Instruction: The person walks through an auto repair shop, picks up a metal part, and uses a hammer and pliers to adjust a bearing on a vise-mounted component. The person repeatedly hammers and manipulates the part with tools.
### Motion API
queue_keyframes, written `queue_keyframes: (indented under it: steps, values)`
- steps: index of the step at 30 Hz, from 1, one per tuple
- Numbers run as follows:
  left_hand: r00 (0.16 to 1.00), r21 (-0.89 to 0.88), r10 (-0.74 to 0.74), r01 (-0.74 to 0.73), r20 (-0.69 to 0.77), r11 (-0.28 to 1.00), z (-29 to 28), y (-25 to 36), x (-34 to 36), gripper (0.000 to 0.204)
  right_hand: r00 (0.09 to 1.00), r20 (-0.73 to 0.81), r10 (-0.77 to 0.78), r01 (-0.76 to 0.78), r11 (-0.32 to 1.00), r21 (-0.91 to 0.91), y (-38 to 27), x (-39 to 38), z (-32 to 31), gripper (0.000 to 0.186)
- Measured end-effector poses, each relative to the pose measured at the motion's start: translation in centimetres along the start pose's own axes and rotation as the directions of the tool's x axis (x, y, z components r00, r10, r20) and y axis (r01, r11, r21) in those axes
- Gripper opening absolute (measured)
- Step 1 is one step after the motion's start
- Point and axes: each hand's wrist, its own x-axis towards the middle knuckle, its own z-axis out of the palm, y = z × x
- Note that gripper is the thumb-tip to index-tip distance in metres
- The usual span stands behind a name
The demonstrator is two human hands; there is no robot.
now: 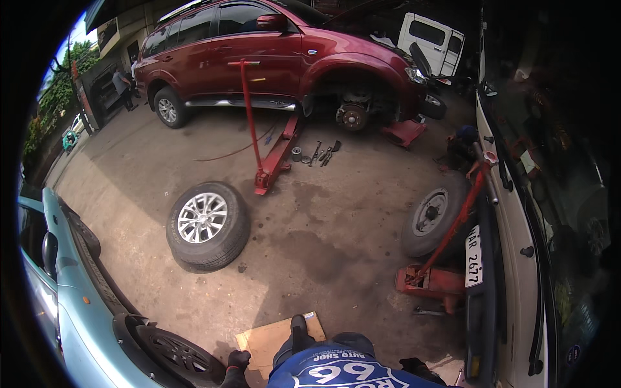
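Observation:
My left hand (pixel 238 359), in a black glove, hangs low beside my body near the cardboard sheet (pixel 262 339). Its fingers look curled in, and nothing sticks out of them. My right hand (pixel 417 367), also dark-gloved, is partly hidden at my other side, and its fingers are hard to make out. A loose wheel (pixel 204 220) with a silver rim lies on the ground ahead of me. Beyond it stands a red SUV (pixel 259 55) with its front wheel off and the brake disc (pixel 351 117) bare. A red floor jack (pixel 278 155) reaches under its side.
Several hand tools (pixel 323 154) lie by the jack. On the right are another wheel (pixel 430 210), a second red jack (pixel 430 281) and a light-coloured vehicle (pixel 514 284). A crouching person (pixel 462 147) is behind that wheel. A light-blue car (pixel 84 291) borders the left.

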Motion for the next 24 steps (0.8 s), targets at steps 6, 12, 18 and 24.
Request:
queue_keyframes:
  steps: [6, 12, 18, 24]
  values:
    - [0.958, -0.183, 0.256, -0.277, -0.132, 0.943, -13.8, 35.8, 28.7, 0.03, 0.985, -0.102, 0.137, -0.107, 0.961, 0.255, -4.1, -2.5, 4.1, 0.036]
    - [0.839, -0.413, 0.535, -0.453, 0.102, 0.79, -8.3, 65.3, 38.6, 0.021, 0.981, -0.183, -0.07, 0.133, 0.923, 0.361, -23.8, 4.8, 5.6, 0.039]
    - [0.777, -0.526, 0.491, -0.247, 0.395, 0.814, 1.0, 79.5, 41.3, 0.023, 0.572, -0.38, -0.727, 0.67, 0.681, -0.296, -64.5, 6.2, 4.9, 0.038]
    - [0.747, -0.479, 0.49, -0.262, 0.449, 0.838, 0.9, 92.5, 48.3, 0.022, 0.494, 0.205, -0.845, 0.867, 0.496, -0.042, -99.0, -8.2, 10.5, 0.053]
